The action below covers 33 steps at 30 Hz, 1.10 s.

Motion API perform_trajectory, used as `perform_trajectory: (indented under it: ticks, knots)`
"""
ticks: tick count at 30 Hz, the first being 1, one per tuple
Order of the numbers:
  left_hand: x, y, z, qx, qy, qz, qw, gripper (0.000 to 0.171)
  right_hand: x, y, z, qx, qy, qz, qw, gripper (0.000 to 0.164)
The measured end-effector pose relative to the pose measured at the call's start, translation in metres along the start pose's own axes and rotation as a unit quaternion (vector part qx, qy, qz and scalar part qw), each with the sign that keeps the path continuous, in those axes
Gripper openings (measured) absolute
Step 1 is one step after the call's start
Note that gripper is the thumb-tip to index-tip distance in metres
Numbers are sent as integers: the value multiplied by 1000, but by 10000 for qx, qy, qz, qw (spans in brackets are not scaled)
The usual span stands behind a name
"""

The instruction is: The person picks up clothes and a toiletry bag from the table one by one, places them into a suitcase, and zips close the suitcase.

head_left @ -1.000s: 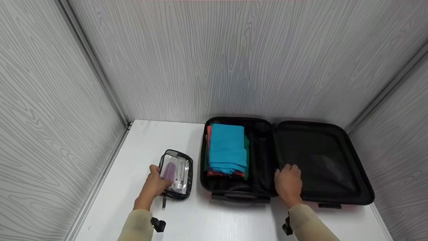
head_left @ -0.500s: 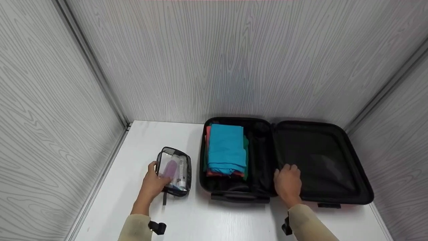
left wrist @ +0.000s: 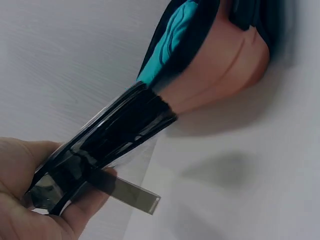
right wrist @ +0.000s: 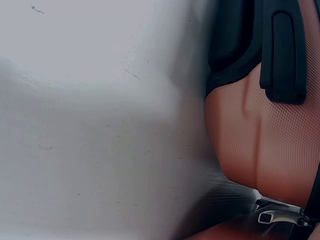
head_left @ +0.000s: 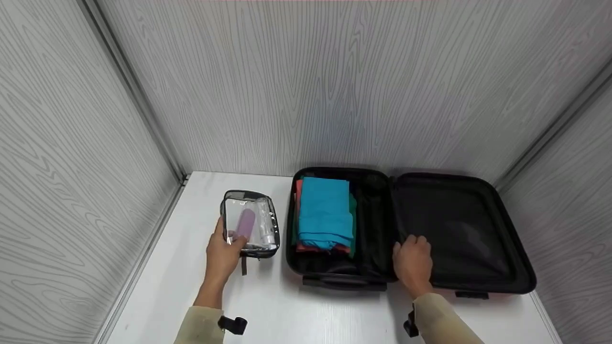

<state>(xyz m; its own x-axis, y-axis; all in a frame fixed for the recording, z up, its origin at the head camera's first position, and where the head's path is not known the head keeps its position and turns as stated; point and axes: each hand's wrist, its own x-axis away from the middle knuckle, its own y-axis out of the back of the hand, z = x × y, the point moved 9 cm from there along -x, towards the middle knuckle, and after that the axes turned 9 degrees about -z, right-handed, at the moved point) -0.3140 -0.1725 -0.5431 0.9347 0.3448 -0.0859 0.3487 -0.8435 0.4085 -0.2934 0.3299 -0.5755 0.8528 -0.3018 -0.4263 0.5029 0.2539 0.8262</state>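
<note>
My left hand [head_left: 222, 258] grips a clear toiletry bag [head_left: 232, 210] with black trim by its near left corner, thumb on top. Through its window show a purple oblong item [head_left: 246, 222] and a white tube [head_left: 266, 224]. In the left wrist view the toiletry bag [left wrist: 125, 125] is tilted and off the table, its dark strap [left wrist: 132, 195] sticking out. My right hand [head_left: 413, 263] holds the near rim of the opened suitcase [head_left: 289, 239] by the hinge, fingers curled over it. Folded clothes [head_left: 325, 210], blue on top, fill the suitcase's left half.
The suitcase lid [head_left: 454, 234] lies open to the right, lined in black. Its outer shell [right wrist: 240, 135] is orange-pink, with a black handle [right wrist: 283, 55]. White table [head_left: 158, 286] surrounds the suitcase. Grey wood-grain panels [head_left: 306, 86] rise behind and at both sides.
My left hand has lifted the toiletry bag and carried it forward, away from me, turning it more upright. My right hand and the suitcase have stayed in place.
</note>
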Motion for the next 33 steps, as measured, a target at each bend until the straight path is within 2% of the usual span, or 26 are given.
perform_trajectory:
  ticks: [2,7,14,19,25,33]
  knots:
    - [1,-4,-7,315,4,-28,9995,84,1,1,1,-9,50,-37,10000,36]
    - [3,-20,-24,1024,218,218,9943,84,3,2,2,7,120,-96,9999,36]
    - [9,-54,-45,1543,297,643,9855,83,4,2,1,-15,92,-122,9999,35]
    - [11,-79,-61,1683,331,891,9811,80,3,2,0,31,124,-189,9997,35]
    - [14,-110,-72,1609,375,1166,9793,82,5,3,0,11,126,-205,9997,34]
    - [16,-153,-82,1498,315,1523,9764,86,6,7,7,12,409,-612,9973,30]
